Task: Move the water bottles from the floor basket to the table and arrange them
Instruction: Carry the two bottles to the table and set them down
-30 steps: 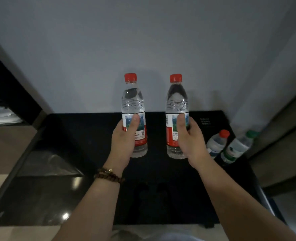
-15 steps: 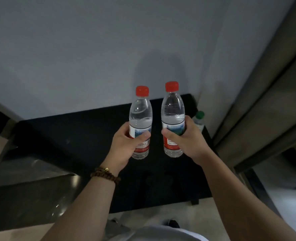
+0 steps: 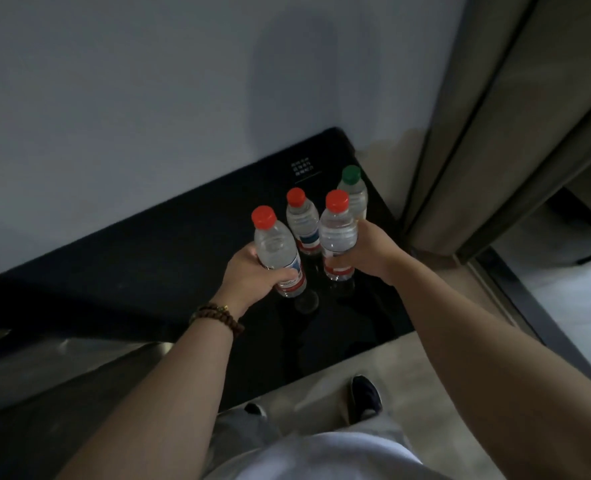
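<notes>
— Four bottles in sight: which ones matter right now?

— The two being carried. The left hand (image 3: 252, 275) has its fingers wrapped tight round the labelled waist of one red-capped bottle (image 3: 277, 252), tilted a little with the cap leaning away from the thumb. The right hand (image 3: 370, 251) is clamped the same way on a second red-capped bottle (image 3: 337, 235), which stands nearly upright.

— Why grip so low on the body?

— I'd judge it keeps the bases free below the fingers, so each can be set down flat on the black table (image 3: 148, 271).

— And the other two?

— Already standing just beyond the fingertips — a red-capped bottle on the table (image 3: 302, 220) between the two held ones, and a green-capped bottle (image 3: 354, 192) behind the right knuckles, near the table's far corner.

— So the held pair goes in front?

— Likely, as a second row. Their bases hang close above the glossy top; whether either touches, I cannot tell. The floor basket is out of view.
</notes>
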Demonstrator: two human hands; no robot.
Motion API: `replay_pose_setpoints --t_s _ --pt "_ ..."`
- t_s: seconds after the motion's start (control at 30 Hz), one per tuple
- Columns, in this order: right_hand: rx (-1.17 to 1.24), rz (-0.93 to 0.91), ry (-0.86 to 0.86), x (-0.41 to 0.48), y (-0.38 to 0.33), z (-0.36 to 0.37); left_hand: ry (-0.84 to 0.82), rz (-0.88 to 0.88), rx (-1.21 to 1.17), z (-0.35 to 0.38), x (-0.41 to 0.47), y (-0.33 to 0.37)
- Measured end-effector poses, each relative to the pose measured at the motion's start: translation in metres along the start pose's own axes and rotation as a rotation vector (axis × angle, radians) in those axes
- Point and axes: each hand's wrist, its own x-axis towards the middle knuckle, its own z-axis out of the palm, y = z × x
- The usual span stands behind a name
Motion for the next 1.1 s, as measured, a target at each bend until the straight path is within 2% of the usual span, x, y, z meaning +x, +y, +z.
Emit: replay_pose_setpoints --t_s 0.47,1.1 --pt "0.018 0.145 0.092 0.01 0.031 0.039 -0.029 -0.106 -0.001 0.009 0.013 -0.036" --pt "0.06 0.246 0.098 0.0 0.024 0.047 0.001 -0.196 0.061 0.024 0.01 -0.054"
